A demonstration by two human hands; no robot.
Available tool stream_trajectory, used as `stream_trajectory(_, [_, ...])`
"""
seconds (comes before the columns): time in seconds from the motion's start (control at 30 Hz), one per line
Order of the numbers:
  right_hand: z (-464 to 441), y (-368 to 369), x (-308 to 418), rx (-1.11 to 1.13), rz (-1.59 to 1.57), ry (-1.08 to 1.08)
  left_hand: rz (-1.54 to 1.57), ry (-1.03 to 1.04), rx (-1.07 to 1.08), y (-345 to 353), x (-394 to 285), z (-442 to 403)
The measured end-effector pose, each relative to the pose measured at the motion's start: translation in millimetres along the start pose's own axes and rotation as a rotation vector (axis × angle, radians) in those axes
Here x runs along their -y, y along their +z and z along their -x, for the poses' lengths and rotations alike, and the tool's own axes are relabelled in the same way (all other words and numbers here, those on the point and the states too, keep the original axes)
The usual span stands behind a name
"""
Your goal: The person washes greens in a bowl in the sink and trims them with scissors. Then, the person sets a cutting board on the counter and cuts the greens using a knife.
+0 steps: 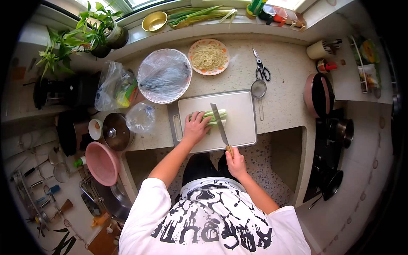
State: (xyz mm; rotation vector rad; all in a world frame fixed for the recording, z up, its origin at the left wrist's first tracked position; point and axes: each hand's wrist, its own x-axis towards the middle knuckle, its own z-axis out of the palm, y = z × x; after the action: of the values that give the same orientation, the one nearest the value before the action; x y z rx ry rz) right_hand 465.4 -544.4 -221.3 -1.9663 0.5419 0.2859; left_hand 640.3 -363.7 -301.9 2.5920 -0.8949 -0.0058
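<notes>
A white cutting board (239, 136) with a grey edge lies on the speckled counter. On it is a bunch of green and white stalks (210, 117), which look like scallions. My left hand (196, 128) presses down on the stalks from the left, fingers bent over them. My right hand (236, 163) is closed round the wooden handle of a knife (219, 122) at the board's front edge. The blade points away from me and crosses the stalks just right of my left fingers.
Behind the board stand a plastic-covered bowl (164, 76) and a plate of noodles (221, 70). Scissors (259, 68) and a small strainer (259, 89) lie to the right. A glass lid (115, 132) and pink basin (102, 164) are left; a pink pan (313, 95) is far right.
</notes>
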Motion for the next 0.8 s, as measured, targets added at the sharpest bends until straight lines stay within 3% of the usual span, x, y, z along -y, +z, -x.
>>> stream_trajectory(0.4, [-4, 24, 5, -0.026, 0.085, 0.044, 0.148, -0.011, -0.076, 6, 6, 11])
stream_trajectory(0.8, [2, 24, -5, -0.079, 0.023, 0.082, 0.082, -0.033, -0.062, 10, 7, 10])
